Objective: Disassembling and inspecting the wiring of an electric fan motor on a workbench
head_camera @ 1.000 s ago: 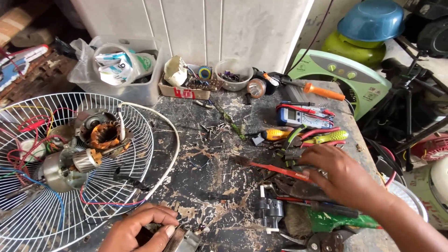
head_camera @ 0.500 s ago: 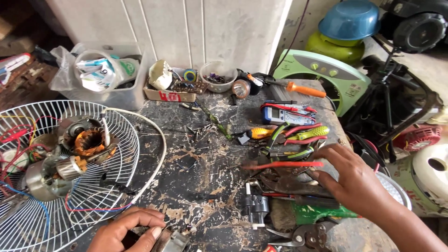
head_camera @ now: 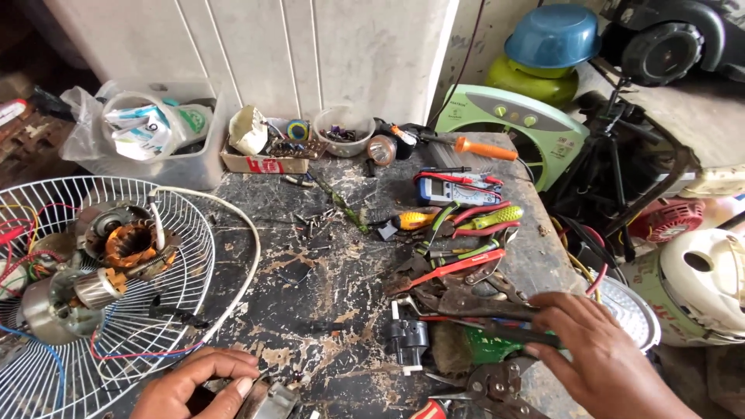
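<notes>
Head view of a worn, paint-flecked counter [head_camera: 326, 287]. The right hand [head_camera: 597, 349], at about 4 o'clock in the frame, lies over a heap of pliers [head_camera: 466, 299] and other hand tools; its grip is closed on a dark, slim tool handle [head_camera: 508, 334] that runs out toward 9 o'clock from the fingers [head_camera: 555, 310], so the handle sits inside the grip while the pliers lie just beyond the fingertips at 10 o'clock. The left hand [head_camera: 198, 384], at about 7 o'clock, has its grip curled around a small metal part [head_camera: 268, 399] at the counter's near edge; the part projects from the grip toward 3 o'clock, and how firmly it is clamped cannot be told. A black plug [head_camera: 407, 337] rests between the two hands. At 9 o'clock a white wire fan guard [head_camera: 186, 248] carries a fan motor [head_camera: 85, 287] with copper windings. At 1 o'clock from the pliers lie a multimeter [head_camera: 458, 190] and an orange-handled screwdriver [head_camera: 477, 147].
</notes>
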